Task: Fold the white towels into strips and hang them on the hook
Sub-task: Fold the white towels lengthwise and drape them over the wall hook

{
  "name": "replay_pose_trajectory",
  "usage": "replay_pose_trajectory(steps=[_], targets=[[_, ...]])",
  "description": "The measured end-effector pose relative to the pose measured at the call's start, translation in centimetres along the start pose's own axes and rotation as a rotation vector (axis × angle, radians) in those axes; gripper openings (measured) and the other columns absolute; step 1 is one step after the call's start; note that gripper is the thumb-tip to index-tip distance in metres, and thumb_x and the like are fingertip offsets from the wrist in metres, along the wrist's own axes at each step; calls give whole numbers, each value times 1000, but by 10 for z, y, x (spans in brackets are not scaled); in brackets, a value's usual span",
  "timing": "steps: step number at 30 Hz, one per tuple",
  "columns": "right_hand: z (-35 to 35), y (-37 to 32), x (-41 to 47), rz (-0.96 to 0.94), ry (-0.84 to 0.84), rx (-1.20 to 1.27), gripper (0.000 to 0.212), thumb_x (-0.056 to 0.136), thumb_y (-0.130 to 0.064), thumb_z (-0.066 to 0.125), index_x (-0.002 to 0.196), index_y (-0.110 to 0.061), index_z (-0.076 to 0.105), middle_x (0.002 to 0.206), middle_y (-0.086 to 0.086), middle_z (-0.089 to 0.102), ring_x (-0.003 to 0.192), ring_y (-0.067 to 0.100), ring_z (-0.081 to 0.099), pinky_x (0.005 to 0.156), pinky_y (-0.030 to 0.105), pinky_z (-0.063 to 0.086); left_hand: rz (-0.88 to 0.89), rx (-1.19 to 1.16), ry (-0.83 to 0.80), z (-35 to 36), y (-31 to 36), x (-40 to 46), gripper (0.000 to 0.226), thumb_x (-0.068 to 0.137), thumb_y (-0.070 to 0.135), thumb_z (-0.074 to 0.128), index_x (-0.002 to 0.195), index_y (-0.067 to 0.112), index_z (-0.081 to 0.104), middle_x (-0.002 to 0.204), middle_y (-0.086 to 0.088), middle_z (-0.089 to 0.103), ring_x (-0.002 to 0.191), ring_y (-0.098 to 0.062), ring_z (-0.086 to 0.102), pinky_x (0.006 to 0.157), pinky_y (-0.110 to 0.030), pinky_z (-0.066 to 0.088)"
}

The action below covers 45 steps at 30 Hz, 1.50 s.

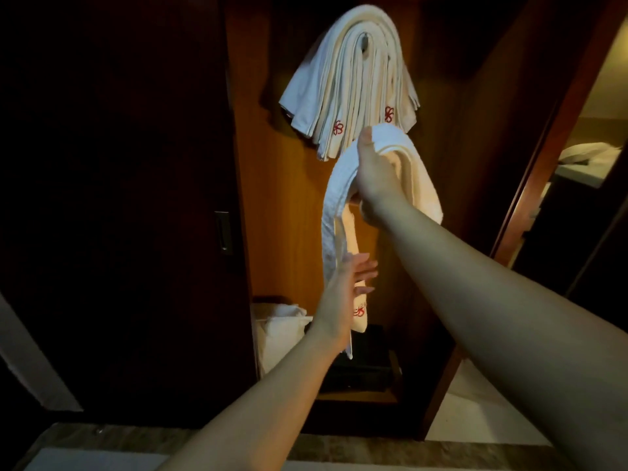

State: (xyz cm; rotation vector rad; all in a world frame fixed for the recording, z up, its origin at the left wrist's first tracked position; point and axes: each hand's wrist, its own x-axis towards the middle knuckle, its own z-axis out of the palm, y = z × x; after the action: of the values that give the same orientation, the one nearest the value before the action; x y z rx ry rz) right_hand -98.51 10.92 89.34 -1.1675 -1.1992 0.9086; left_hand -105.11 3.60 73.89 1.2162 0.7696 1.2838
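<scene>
Several folded white towels (353,86) with red flower marks hang in a thick bunch over a hook (364,45) on the wooden back panel, which mostly hides the hook. Just below them my right hand (372,178) grips the folded middle of another white towel strip (334,212), whose two ends hang down. My left hand (343,294) is lower, fingers straight and spread, touching the hanging left end of that strip from the side. A red flower mark shows near the strip's bottom end.
A white laundry bag (282,338) stands at the cabinet bottom left, beside a black box (360,365) on the low shelf. A dark door with a recessed handle (222,236) is to the left. An open doorway (584,158) lies right.
</scene>
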Motion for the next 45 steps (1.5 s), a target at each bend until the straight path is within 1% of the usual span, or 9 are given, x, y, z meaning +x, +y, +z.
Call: replay_pose_trajectory(steps=[3, 5, 8, 10, 16, 20, 26, 38, 45], targets=[[8, -21, -3, -48, -12, -20, 89, 87, -78, 30, 125, -4, 59, 86, 5, 66, 89, 28, 66, 81, 40, 54, -20, 120, -119, 22, 8, 5, 104, 70, 95, 40, 151, 31, 34, 157, 8, 38, 144, -7, 34, 116, -33, 27], [10, -34, -6, -72, -13, 62, 75, 90, -75, 32, 118, -12, 63, 109, 22, 69, 106, 39, 64, 92, 49, 53, -30, 90, -94, 29, 12, 14, 116, 62, 99, 42, 154, 33, 23, 162, 7, 26, 149, -12, 21, 118, -34, 19], [6, -50, -8, -86, -1, 187, 53, 96, -68, 36, 101, -22, 62, 125, 31, 57, 107, 37, 63, 83, 43, 54, 10, 135, 39, 25, 15, 36, 132, 52, 106, 32, 159, 31, 13, 154, 19, 39, 135, -7, 42, 113, -32, 34], [-2, -52, -8, -106, 29, 209, 65, 97, -66, 35, 125, -12, 58, 113, 25, 65, 97, 26, 65, 74, 37, 53, 33, 64, 127, 18, 20, 48, 151, 40, 109, 34, 159, 18, 15, 149, 20, 40, 125, 1, 46, 105, -22, 40], [-35, -26, 0, -97, 120, 242, 58, 98, -63, 41, 133, -19, 55, 118, 4, 69, 111, 21, 65, 99, 43, 53, 77, -446, 247, -4, 53, 43, 121, 40, 104, 41, 133, 27, 51, 130, 5, 62, 124, -17, 54, 109, -36, 34], [-51, 10, -3, -59, 185, 315, 43, 100, -54, 46, 116, -16, 61, 90, -7, 78, 85, 7, 74, 63, 20, 57, -33, -937, 473, -33, 68, 39, 75, 79, 71, 65, 125, 11, 63, 115, -17, 73, 102, -31, 73, 92, -41, 56], [-53, 35, -7, 51, 392, 428, 35, 100, -44, 54, 117, -13, 56, 75, -9, 76, 68, -1, 71, 47, 9, 48, -90, -1030, 550, -65, 105, 58, 27, 98, 20, 59, 122, 8, 59, 106, -20, 74, 91, -36, 75, 84, -52, 60], [-31, -8, 17, -104, 467, 126, 26, 86, -48, 68, 94, -24, 66, 92, -3, 75, 94, 19, 71, 92, 40, 54, 65, -588, 394, -124, 199, 97, 26, 103, 22, 53, 121, 7, 60, 107, -16, 74, 99, -30, 73, 91, -46, 58], [-43, -53, 48, -148, 628, -248, 44, 91, -58, 59, 102, -16, 68, 84, -2, 68, 80, 14, 65, 62, 27, 45, 195, -90, 187, -134, 234, 155, 22, 102, 36, 53, 112, 22, 66, 98, 5, 77, 92, -11, 73, 78, -24, 56]])
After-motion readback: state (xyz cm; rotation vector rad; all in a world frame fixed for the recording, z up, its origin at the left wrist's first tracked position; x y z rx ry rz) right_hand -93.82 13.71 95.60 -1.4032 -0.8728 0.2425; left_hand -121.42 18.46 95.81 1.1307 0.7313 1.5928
